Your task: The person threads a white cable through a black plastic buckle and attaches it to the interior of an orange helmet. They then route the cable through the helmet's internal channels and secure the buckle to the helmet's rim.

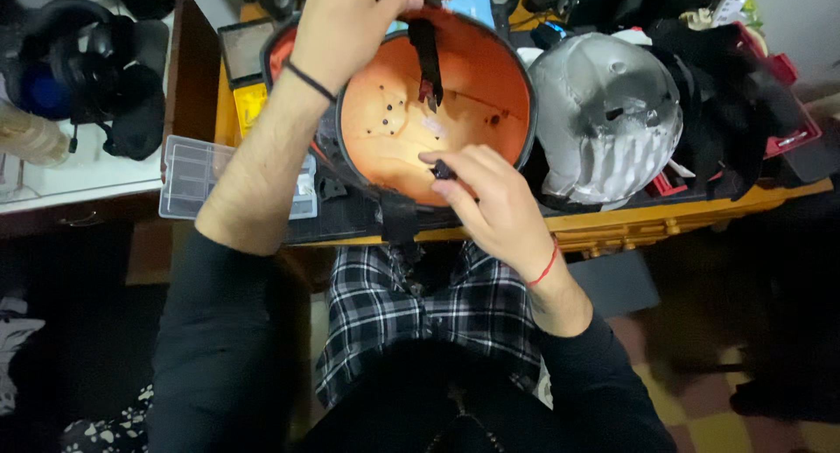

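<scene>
Orange helmet shell (411,129), hollow side up, on the yellow tabletop (700,217).
We judge it rigid and light, best held by its rim: our left hand (346,28) closes at the far rim, our right hand (490,199) fingers (451,160) pinch a small black fitting (442,169).

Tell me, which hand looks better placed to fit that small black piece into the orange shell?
Probably the right hand: it pinches the small black piece over the orange shell. The left hand grips its far rim.
</scene>
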